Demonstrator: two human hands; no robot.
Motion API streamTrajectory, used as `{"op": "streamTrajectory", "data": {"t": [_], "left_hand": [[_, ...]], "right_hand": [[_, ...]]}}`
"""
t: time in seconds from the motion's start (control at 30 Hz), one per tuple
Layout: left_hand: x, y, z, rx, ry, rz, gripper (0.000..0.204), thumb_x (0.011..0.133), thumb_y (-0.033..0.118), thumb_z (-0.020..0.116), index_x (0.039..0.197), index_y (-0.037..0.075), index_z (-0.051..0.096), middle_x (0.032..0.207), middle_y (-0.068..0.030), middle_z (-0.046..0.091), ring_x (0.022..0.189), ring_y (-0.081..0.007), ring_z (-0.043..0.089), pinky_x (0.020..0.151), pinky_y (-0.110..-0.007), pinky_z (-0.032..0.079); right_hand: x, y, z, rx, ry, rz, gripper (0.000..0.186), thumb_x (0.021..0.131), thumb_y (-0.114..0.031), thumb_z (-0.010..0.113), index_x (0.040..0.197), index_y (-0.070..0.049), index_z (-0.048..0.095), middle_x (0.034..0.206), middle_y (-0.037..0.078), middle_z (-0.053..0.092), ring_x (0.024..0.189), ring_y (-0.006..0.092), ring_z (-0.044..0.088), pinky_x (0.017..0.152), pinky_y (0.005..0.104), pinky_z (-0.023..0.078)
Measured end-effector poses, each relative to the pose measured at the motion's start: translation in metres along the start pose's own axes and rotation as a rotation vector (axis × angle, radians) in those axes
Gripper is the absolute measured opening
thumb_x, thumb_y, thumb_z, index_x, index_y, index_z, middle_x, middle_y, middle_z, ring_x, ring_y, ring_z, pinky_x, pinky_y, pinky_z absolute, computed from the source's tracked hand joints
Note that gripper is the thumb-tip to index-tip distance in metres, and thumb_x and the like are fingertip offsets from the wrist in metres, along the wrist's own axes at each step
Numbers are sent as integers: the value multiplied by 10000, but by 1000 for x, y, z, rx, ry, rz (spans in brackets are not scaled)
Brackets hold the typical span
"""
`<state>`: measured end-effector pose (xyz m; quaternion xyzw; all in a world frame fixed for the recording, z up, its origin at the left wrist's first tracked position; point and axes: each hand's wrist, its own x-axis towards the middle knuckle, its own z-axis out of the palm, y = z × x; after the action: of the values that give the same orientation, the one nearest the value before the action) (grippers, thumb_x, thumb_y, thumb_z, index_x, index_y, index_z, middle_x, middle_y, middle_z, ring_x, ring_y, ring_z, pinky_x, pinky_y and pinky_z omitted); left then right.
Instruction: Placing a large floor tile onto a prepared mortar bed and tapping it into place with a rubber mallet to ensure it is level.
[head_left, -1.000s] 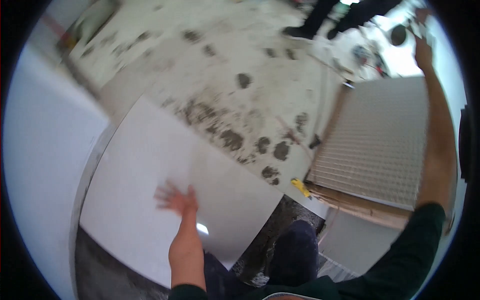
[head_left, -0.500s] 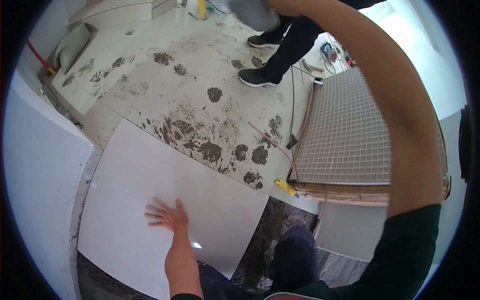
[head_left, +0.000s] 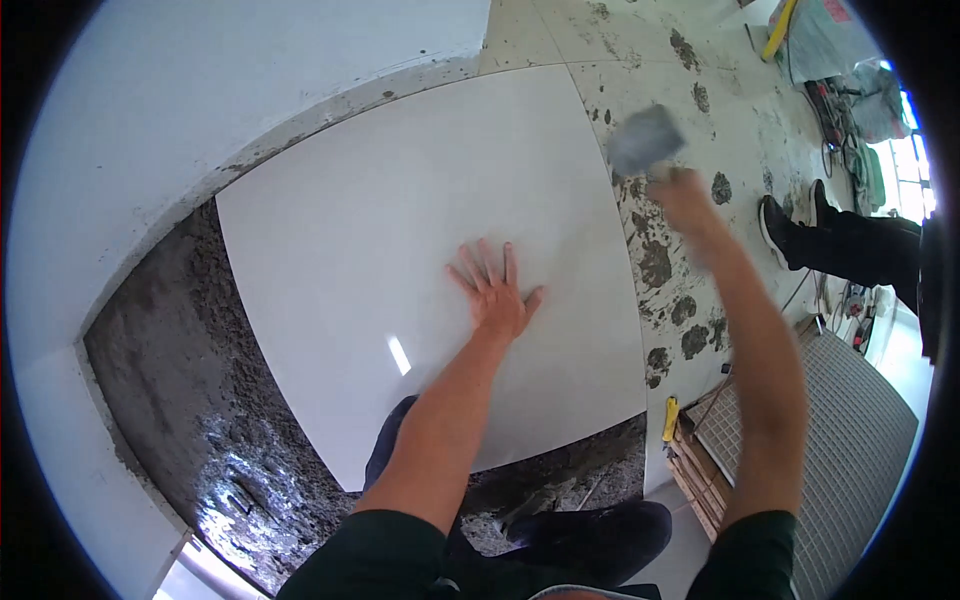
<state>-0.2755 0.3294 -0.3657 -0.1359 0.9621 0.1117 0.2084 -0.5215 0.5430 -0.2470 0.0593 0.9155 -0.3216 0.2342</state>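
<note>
A large white floor tile [head_left: 400, 200] lies in front of me, its upper edge along the base of the white wall. My left hand [head_left: 495, 302] rests flat near the tile's middle, fingers spread. My right hand [head_left: 685, 200] is closed around the handle of a mallet [head_left: 646, 140]. The mallet's grey head is smeared by motion and is raised near the tile's right edge. Most of the handle is hidden by the fist.
Rough grey mortar [head_left: 170, 320] borders the tile at left and below. Mud-marked tiled floor [head_left: 740, 120] stretches to the right, where another person's legs [head_left: 850, 245] stand. Stacked tiles [head_left: 850, 430] with gridded backs and a yellow tool [head_left: 670, 418] lie at lower right.
My view has swung left, so the wall and mortar show more. The right hand and mallet, high at the top before, are now lower, beside the tile. My left hand stays flat on it.
</note>
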Motion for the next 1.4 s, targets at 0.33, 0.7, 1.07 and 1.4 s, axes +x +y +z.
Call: {"op": "streamTrajectory", "data": {"t": [0.33, 0.7, 1.07, 1.4], "left_hand": [[78, -49, -27, 88, 116, 404, 915, 970, 675, 471, 1631, 79, 259, 1708, -228, 92, 1586, -411, 21, 1290, -540, -9], [73, -58, -29, 233, 110, 367, 930, 976, 704, 423, 1655, 114, 189, 1712, -212, 87, 1586, -411, 4, 1290, -526, -11], [71, -58, -30, 231, 111, 353, 922, 980, 704, 407, 1664, 135, 166, 1715, -202, 85, 1587, -408, 7, 1293, -518, -3], [69, -61, -32, 252, 94, 347, 932, 979, 718, 395, 1662, 125, 170, 1715, -203, 86, 1588, -407, -1, 1294, -519, -9]], "right_hand": [[1, -87, 200, 329, 124, -325, 255, 1035, -273, 535, 1116, -34, 578, 810, 212, 651, 750, 350, 677, 656, 502, 511], [6, -106, 192, 295, 88, -179, 361, 1029, -273, 503, 1308, -59, 585, 996, 273, 711, 953, 488, 668, 860, 563, 514], [12, -85, 179, 220, 181, -170, 390, 1019, -261, 526, 1351, -62, 568, 951, 281, 700, 922, 505, 661, 827, 582, 507], [-15, -88, 192, 220, 148, -223, 368, 1031, -266, 510, 1322, -48, 566, 949, 285, 703, 910, 505, 663, 800, 579, 511]]}}
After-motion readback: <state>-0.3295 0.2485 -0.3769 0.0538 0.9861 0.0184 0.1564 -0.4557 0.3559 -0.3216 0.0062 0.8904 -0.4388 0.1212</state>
